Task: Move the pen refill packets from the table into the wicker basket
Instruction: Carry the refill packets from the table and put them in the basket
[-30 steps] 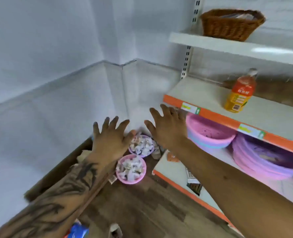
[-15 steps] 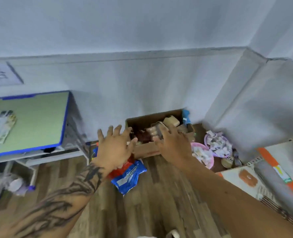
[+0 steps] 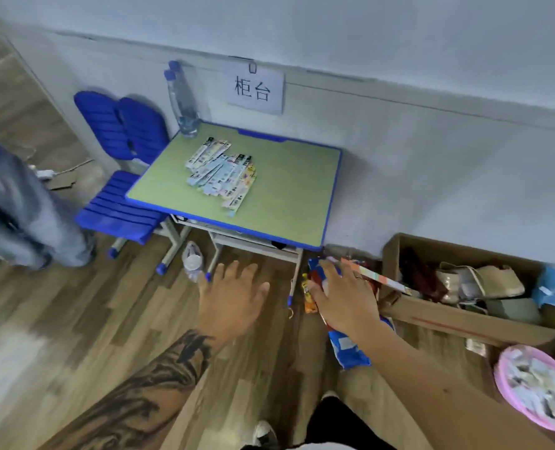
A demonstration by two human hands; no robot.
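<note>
Head view looks down on a small table (image 3: 279,203) with a flat green top and blue edging, where the pen refill packets (image 3: 222,172), thin glossy printed strips, lie in one loose heap too overlapped to count. Two hands hover over the wood-grain floor, well apart from the heap: the left hand (image 3: 229,300) and right hand (image 3: 342,297), both spread flat and holding nothing. One cardboard box (image 3: 458,316) of blurred clutter sits right, and a pink bowl (image 3: 529,384) is cut off.
</note>
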